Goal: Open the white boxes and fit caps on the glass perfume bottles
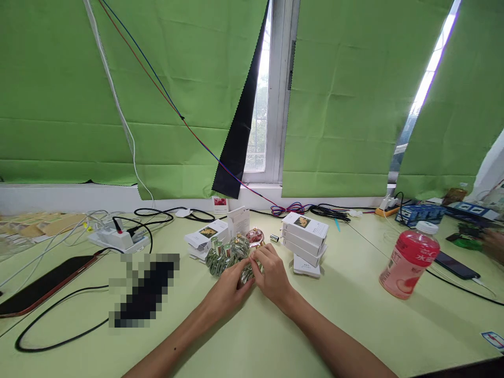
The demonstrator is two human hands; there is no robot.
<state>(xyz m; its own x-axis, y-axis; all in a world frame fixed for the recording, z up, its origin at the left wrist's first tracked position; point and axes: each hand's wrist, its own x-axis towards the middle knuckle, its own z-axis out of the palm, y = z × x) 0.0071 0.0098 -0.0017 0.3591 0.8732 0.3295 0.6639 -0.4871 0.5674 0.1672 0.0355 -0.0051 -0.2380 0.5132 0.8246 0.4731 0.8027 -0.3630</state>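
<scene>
My left hand [232,279] is closed round a small clear glass bottle [246,273], which looks like a perfume bottle and is mostly hidden by my fingers. Pinched together at the top of it are the fingers of my right hand [271,269]; what they grip is too small to make out. Several similar glass bottles [215,262] with shiny greenish-silver caps cluster just left of my hands. Behind them stands a round pinkish bottle [255,236] with a gold-coloured top. A loose silver cap [274,238] lies beyond my right hand.
White cartons [305,229] are stacked right of my hands, with more white boxes [207,233] behind the bottles. A pink drink bottle [409,260] stands right. Phones, cables and a power strip [118,239] lie left. Another person's hand [494,244] shows at the right edge.
</scene>
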